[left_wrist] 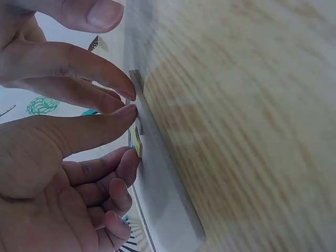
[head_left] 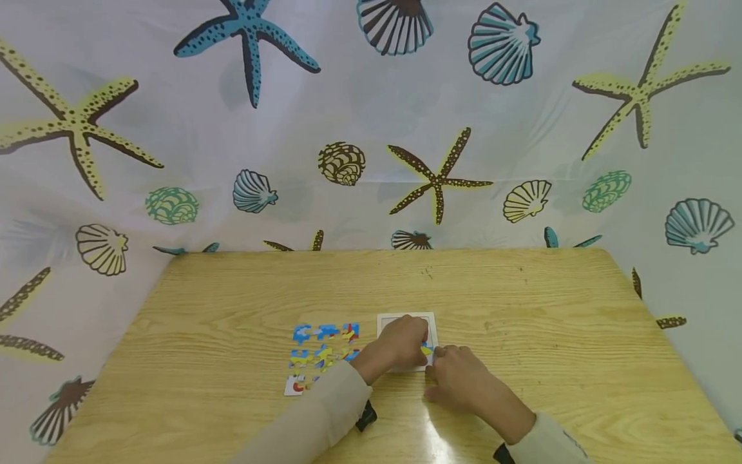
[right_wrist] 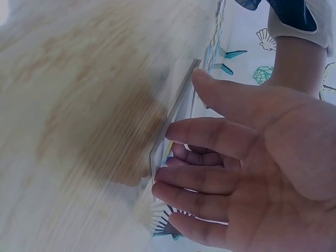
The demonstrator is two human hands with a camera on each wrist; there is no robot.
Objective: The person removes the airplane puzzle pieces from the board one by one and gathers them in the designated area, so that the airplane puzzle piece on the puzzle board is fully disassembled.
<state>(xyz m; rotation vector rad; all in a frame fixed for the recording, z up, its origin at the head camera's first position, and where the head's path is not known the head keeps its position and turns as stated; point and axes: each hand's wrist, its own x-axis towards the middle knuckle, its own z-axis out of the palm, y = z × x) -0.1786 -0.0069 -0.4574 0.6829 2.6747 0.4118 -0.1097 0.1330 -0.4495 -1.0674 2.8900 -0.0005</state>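
Note:
A white-rimmed puzzle tray (head_left: 431, 319) lies on the table, partly hidden by the hands. My left hand (head_left: 400, 345) reaches over it. In the left wrist view, thumb and index finger pinch a blue and yellow puzzle piece (left_wrist: 137, 143) at the tray's right side; the other fingers curl loosely. My right hand (head_left: 460, 380) is at the tray's lower right corner. Its extended fingers (right_wrist: 205, 131) touch the tray's outer edge in the right wrist view, with the thumb tip further along that edge.
Loose puzzle pieces (head_left: 323, 354) in blue, yellow, red and white lie in rows left of the tray, partly behind the left forearm. The wooden table (head_left: 522, 296) meets a white shell-and-starfish cloth (head_left: 371, 219) at its back and sides.

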